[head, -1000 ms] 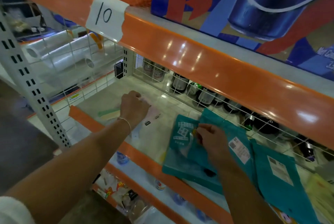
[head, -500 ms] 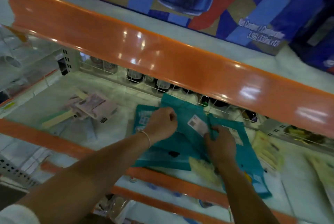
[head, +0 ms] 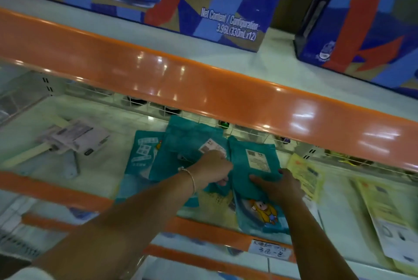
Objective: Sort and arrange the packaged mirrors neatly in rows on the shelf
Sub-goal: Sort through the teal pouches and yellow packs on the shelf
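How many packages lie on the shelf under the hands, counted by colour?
Teal packages: 4 visible, partly overlapping: one at left, one under the left hand, one under the right hand, one with a cartoon figure.
Yellow packages: 2, blurred.
Pale packages: 1 pile, count unclear.
Total: 7 at least.

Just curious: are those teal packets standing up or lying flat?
Lying flat. The teal packets overlap on the shelf, labels facing up, under the left hand and right hand.
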